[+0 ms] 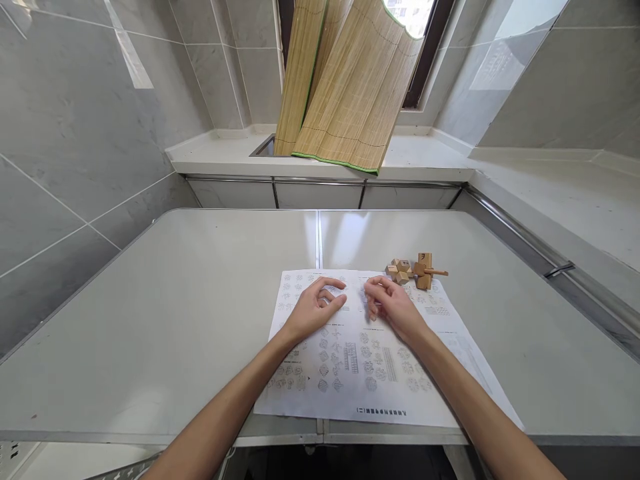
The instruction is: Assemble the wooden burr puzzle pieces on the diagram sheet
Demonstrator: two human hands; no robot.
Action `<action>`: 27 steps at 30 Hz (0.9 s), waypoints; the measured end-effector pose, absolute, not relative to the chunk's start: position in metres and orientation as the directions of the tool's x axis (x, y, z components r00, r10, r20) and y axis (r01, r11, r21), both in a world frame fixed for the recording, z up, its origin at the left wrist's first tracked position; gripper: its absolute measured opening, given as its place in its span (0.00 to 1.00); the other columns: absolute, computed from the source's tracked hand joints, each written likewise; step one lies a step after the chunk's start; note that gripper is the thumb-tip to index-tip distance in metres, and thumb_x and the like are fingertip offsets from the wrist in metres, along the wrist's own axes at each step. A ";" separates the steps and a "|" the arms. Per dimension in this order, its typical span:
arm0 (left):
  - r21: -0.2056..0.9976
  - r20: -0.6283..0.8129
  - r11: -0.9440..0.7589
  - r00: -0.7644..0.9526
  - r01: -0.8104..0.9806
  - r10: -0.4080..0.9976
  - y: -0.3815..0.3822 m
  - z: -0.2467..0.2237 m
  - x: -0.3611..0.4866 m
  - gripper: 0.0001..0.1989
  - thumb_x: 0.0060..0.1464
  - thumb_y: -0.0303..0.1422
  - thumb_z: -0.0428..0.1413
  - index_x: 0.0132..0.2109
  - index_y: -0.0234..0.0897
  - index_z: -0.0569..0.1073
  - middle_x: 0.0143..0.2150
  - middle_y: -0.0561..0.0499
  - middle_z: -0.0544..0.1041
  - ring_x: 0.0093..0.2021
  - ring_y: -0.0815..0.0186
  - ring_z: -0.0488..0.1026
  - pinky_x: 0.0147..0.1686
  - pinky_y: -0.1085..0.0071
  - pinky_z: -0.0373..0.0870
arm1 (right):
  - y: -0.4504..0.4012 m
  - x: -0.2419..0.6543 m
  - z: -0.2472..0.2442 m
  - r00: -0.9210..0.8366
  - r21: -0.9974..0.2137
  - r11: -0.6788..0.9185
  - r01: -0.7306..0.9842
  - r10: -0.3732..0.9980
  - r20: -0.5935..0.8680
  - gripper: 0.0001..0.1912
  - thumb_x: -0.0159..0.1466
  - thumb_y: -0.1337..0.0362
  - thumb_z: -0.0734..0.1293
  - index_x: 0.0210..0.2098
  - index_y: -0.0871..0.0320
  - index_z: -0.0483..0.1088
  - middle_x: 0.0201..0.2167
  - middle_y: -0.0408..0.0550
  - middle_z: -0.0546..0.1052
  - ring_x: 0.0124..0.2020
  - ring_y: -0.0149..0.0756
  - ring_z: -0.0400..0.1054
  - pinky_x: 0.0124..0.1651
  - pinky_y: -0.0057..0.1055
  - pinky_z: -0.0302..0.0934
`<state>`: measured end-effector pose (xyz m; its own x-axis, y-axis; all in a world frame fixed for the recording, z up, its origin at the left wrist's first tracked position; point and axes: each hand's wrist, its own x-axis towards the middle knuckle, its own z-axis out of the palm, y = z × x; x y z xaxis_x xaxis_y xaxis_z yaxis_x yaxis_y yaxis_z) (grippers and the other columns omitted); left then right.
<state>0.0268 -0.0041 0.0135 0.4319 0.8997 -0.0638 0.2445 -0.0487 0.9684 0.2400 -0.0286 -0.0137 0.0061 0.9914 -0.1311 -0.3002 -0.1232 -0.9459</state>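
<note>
Left hand [315, 310] loosely curved, empty; right hand [393, 307] half-curled, nothing visible in it. Wooden puzzles [424, 267] right of centre; forearms dragging the printed sheet [340, 400] could shift them.

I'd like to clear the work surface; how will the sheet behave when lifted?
The sheet looks like thin paper, so it should be light and probably floppy by one edge. The wooden pieces seem partly on its far right corner, so they may slide or tip.

From here I see grey tiled walls [75, 120], a bright window [415, 15] behind a bamboo blind [357, 87], and a pale table [200, 293] catching daylight.
</note>
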 end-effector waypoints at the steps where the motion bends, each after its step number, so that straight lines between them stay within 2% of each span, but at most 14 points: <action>1: 0.967 -0.059 -0.057 0.436 0.247 0.898 -0.004 0.013 0.027 0.20 0.60 0.46 0.61 0.53 0.38 0.76 0.29 0.56 0.73 0.24 0.71 0.64 0.27 0.72 0.63 | -0.031 0.236 -0.015 0.015 -0.974 -0.088 -0.207 0.996 -0.093 0.16 0.61 0.52 0.78 0.33 0.55 0.71 0.20 0.36 0.69 0.18 0.28 0.59 0.23 0.27 0.60; 5: 0.968 -0.035 -0.084 0.455 0.238 0.890 -0.004 0.011 0.027 0.18 0.62 0.46 0.60 0.50 0.39 0.78 0.30 0.54 0.74 0.29 0.68 0.70 0.31 0.71 0.66 | -0.038 0.224 -0.018 -0.008 -0.990 0.077 0.119 0.997 0.076 0.13 0.65 0.54 0.75 0.31 0.55 0.75 0.19 0.38 0.69 0.21 0.31 0.58 0.26 0.29 0.52; 10: 0.970 -0.022 -0.100 0.485 0.223 0.874 -0.003 0.010 0.028 0.17 0.65 0.47 0.56 0.41 0.37 0.77 0.30 0.52 0.75 0.31 0.67 0.70 0.33 0.70 0.65 | -0.041 0.222 -0.021 -0.110 -0.876 0.242 0.417 0.970 0.216 0.12 0.70 0.55 0.68 0.32 0.53 0.73 0.19 0.38 0.67 0.22 0.33 0.56 0.29 0.32 0.51; 14: 0.959 -0.027 -0.114 0.486 0.259 0.874 -0.003 0.010 0.028 0.20 0.66 0.49 0.55 0.35 0.37 0.74 0.26 0.55 0.71 0.27 0.68 0.66 0.30 0.71 0.62 | -0.040 0.224 -0.023 -0.110 -0.824 0.272 0.497 0.962 0.251 0.13 0.72 0.54 0.65 0.33 0.52 0.70 0.20 0.38 0.66 0.21 0.34 0.57 0.28 0.32 0.52; 27: 0.955 -0.039 -0.106 0.469 0.279 0.882 -0.004 0.010 0.028 0.21 0.65 0.51 0.55 0.35 0.38 0.74 0.26 0.55 0.72 0.26 0.69 0.64 0.29 0.72 0.60 | -0.038 0.225 -0.026 -0.127 -0.772 0.300 0.561 0.952 0.279 0.13 0.73 0.53 0.63 0.34 0.52 0.68 0.20 0.38 0.66 0.21 0.34 0.59 0.28 0.32 0.53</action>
<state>0.0284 -0.0037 0.0104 0.4688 0.8824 -0.0390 0.2786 -0.1059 0.9545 0.2249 -0.0384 -0.0260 -0.1266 0.9520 0.2786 0.5606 0.3003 -0.7717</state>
